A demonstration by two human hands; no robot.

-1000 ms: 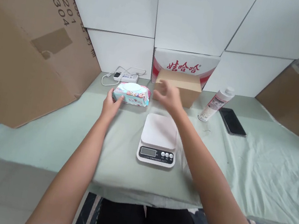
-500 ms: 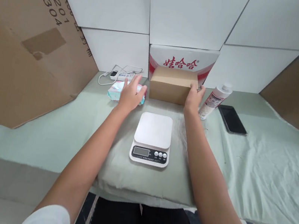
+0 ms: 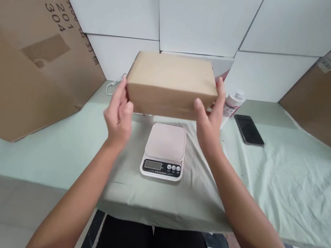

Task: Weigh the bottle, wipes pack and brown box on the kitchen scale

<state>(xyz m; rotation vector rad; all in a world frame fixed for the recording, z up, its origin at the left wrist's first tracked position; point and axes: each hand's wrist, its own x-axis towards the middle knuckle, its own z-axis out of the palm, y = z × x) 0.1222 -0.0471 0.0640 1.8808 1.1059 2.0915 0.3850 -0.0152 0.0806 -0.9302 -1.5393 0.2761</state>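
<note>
A plain brown cardboard box (image 3: 172,81) is held up off the table between my two hands. My left hand (image 3: 118,114) grips its left end, and my right hand (image 3: 210,118) has the right end, with the thumb on the front face. Below and nearer to me, a white kitchen scale (image 3: 166,143) lies on the green cloth; its dark display and several buttons face me. Nothing rests on the scale's platform. The box hides most of the white and red carton (image 3: 224,68) at the wall.
Right of the box stands a white bottle (image 3: 233,105), with a black phone (image 3: 248,129) lying beside it. Large cardboard sheets (image 3: 37,61) flank the green-covered table (image 3: 294,182) at left and right. A white cable (image 3: 110,86) shows behind my left hand.
My left hand has come onto the box's left end. The box has been lifted off the table and brought toward me, now covering the wipes pack and most of the carton.
</note>
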